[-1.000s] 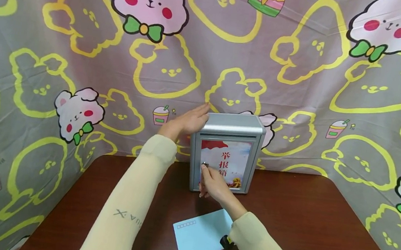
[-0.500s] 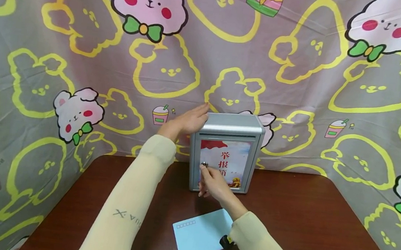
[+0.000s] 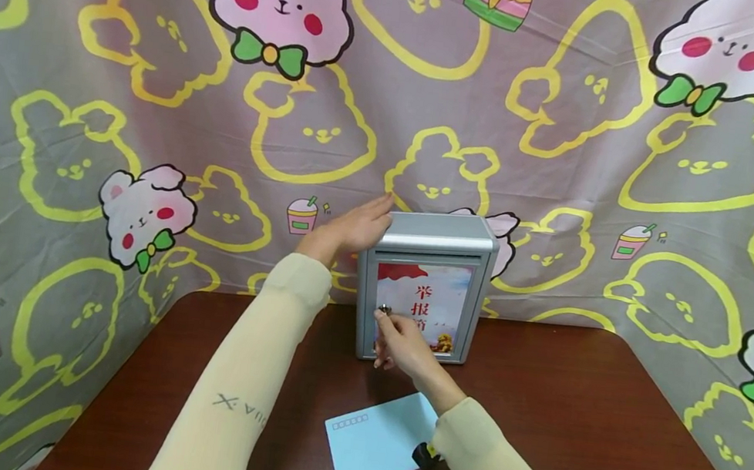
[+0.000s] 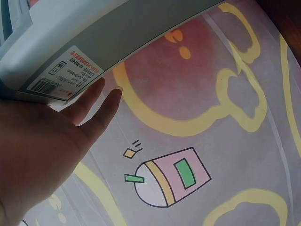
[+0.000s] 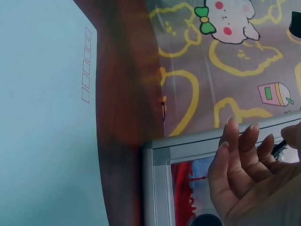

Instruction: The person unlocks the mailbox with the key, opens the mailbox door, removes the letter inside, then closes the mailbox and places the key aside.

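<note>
A grey metal report box (image 3: 443, 231) stands upright on the brown table, with a poster of red Chinese characters (image 3: 421, 302) on its front door. My left hand (image 3: 359, 225) rests with extended fingers against its upper left edge; in the left wrist view, the fingers (image 4: 106, 110) lie beside the box's side and its white label (image 4: 66, 73). At the left of the door, my right hand (image 3: 401, 342) pinches a small dark-headed key (image 5: 281, 148) between thumb and index finger, right at the lock (image 3: 385, 310). The other fingers stay loosely bent. The key's tip is hidden.
A light blue envelope (image 3: 374, 444) lies on the brown table (image 3: 573, 412) in front of the box, partly beneath the right forearm. A black wrist-camera piece (image 3: 425, 455) shows beside the right cuff. Cartoon-printed cloth (image 3: 565, 179) hangs close behind the box and along both sides.
The right thumb and fingertips have shifted very slightly at the lock. My left hand, the box and the envelope keep their places.
</note>
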Motion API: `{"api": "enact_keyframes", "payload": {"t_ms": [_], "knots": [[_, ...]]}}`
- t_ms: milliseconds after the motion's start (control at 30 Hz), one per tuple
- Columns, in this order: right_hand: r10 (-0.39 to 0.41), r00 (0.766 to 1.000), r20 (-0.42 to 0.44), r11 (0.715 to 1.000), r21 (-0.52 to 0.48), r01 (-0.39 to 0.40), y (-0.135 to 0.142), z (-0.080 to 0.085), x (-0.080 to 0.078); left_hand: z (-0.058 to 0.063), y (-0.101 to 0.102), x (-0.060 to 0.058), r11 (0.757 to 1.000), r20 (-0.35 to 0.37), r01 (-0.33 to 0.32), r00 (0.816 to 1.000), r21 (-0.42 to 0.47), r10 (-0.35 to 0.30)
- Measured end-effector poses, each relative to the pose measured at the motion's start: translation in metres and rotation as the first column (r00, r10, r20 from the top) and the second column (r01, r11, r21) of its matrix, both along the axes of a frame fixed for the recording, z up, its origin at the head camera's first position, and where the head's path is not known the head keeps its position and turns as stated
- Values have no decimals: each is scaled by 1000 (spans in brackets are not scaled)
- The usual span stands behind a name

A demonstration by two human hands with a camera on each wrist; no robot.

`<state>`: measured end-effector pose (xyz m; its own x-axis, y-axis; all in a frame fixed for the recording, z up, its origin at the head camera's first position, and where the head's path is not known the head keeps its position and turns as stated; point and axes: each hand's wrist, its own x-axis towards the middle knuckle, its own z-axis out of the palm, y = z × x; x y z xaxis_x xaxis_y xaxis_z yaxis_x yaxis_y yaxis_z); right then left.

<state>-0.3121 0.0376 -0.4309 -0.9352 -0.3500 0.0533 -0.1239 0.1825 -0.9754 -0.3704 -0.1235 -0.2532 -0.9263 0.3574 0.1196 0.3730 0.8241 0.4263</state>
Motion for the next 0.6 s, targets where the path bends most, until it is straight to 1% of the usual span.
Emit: {"api": "enact_keyframes", "payload": {"t_ms": [167,367,433,500,600], "knots": [[7,1000,0,1000,8,-7,1,6,3,0,-1,-1,1000,-6,4,1000,-2,-4],[17,1000,-15,1000,27,-16,2,31,21,0,-1,-1,1000,3,-4,1000,1,4],[8,1000,-27,1000,25,-7,1,36,27,-1,-1,-1,1000,5,-5,1000,-1,5],[-2,999,-38,1000,21,3,0,38,29,-1,-2,-2,1000,2,-4,1000,-3,4],[-16,999,-41,1000,12,16,-2,38,28,-1,-2,-2,1000,-1,-4,1000,0,4]]}}
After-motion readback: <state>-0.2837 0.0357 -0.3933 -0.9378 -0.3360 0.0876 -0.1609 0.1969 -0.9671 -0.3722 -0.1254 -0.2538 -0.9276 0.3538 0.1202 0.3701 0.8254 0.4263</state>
